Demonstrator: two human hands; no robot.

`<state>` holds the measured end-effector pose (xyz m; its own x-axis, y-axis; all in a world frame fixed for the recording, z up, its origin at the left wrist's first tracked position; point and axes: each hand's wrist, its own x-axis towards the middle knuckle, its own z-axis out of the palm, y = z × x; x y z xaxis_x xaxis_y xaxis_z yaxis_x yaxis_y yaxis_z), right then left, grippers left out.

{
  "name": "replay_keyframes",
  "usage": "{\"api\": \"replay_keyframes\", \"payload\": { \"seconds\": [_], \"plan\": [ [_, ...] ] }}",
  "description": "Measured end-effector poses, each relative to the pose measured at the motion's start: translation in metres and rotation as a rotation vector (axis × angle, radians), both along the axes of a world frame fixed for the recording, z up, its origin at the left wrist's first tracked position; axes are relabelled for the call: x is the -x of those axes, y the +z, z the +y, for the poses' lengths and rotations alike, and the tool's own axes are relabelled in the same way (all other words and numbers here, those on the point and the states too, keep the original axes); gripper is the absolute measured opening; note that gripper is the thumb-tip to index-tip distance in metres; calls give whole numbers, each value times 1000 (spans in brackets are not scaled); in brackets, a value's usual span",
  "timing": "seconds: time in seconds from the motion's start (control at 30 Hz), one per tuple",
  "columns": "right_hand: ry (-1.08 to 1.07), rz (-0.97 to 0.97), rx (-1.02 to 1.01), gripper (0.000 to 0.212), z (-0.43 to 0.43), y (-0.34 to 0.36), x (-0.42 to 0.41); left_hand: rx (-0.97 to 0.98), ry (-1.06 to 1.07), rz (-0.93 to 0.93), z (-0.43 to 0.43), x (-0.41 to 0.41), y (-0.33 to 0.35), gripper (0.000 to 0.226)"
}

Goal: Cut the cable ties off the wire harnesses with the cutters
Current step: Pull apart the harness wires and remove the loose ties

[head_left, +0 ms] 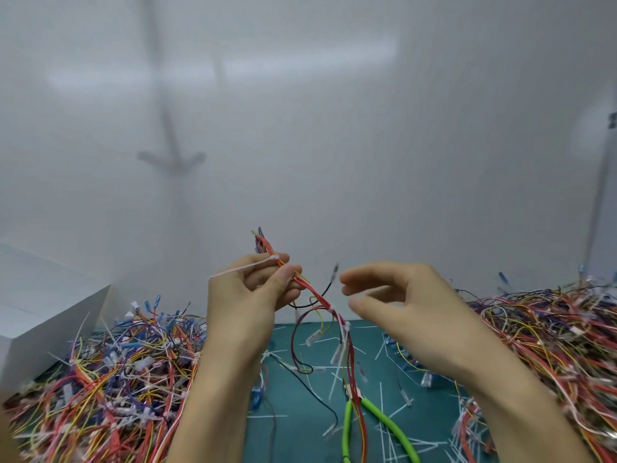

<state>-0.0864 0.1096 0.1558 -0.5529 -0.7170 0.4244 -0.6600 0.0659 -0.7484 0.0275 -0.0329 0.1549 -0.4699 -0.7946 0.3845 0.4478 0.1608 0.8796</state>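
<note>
My left hand (248, 295) pinches a wire harness (314, 294) of red, yellow and blue wires and holds it up above the green mat. A white cable tie (248, 267) wraps the harness at my fingertips, its tail sticking out to the left. Another white tie (330, 309) sits lower on the bundle. My right hand (397, 302) hovers just right of the harness with fingers loosely bent, holding nothing. The cutters with green handles (384, 419) lie on the mat below, partly under the hanging wires.
A large heap of harnesses (100, 379) fills the left, another heap (551, 335) the right. Cut white tie pieces (334, 385) litter the green mat (300, 439). A white box (40, 315) stands at far left. A white wall rises behind.
</note>
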Motion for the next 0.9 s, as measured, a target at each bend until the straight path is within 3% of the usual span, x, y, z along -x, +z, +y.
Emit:
{"api": "replay_keyframes", "payload": {
  "seconds": [0.1,0.3,0.47,0.9],
  "plan": [
    [39,15,-73,23,-5,-4,-2,-45,-20,40,-2,-1,1,11],
    [33,-11,75,11,-13,-6,-6,-50,-40,84,1,1,3,14],
    [41,-28,125,15,-13,-6,-5,-21,-70,105,2,-2,5,15],
    [5,-183,355,25,-16,-6,-4,171,-138,-166,-8,-10,1,16]
  ]
}}
